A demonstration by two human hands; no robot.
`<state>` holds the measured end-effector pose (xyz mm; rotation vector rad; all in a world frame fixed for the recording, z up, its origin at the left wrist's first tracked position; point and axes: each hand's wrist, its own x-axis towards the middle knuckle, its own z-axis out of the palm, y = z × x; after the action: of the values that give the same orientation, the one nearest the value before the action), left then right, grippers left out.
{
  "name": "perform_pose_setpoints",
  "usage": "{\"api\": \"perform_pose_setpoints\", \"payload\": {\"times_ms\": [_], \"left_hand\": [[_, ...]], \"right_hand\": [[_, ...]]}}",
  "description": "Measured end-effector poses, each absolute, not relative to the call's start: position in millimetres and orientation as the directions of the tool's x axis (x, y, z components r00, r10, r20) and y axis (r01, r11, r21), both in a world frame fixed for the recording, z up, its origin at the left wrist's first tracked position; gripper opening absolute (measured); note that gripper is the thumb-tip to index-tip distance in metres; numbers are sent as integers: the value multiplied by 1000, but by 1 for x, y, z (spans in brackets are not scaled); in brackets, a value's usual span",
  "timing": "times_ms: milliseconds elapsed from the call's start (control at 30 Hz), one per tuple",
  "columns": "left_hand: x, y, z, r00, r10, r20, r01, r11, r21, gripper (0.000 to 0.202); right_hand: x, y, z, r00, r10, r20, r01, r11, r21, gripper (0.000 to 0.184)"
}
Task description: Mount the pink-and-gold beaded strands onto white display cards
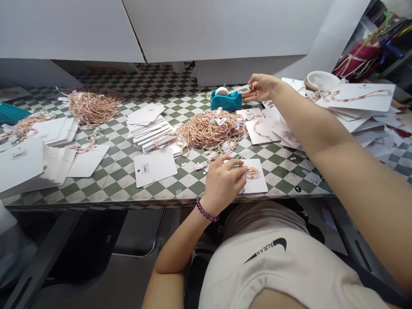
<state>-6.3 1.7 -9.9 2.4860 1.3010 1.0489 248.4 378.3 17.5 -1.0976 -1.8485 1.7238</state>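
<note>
I've got the teal tape dispenser (227, 101) on the checkered bench (191, 186), behind the beaded pile (210, 132), long axis roughly left-right. Right hand (264, 86) is nearer: dispenser lies directly left of its fingers, which stretch out loosely parted, seemingly touching its end, not wrapped around it. Left hand (221, 182) sits on the near side, over a white card (259, 184); fingers bent, and I can't tell if they pinch the beaded strand (253, 172) there or just press it. Containers: dispenser carries a white tape roll (222, 91); white bowl (323, 80) back right has something pale inside, unclear; dark red container (355, 62) farther right, contents too blurred to call.
</note>
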Motion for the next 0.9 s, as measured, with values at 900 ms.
{"api": "perform_pose_setpoints", "payload": {"times_ms": [900], "left_hand": [[-5, 3, -7, 385, 770, 508, 677, -610, 412, 17]], "right_hand": [[186, 295, 20, 126, 933, -337, 197, -356, -913, 15]]}}
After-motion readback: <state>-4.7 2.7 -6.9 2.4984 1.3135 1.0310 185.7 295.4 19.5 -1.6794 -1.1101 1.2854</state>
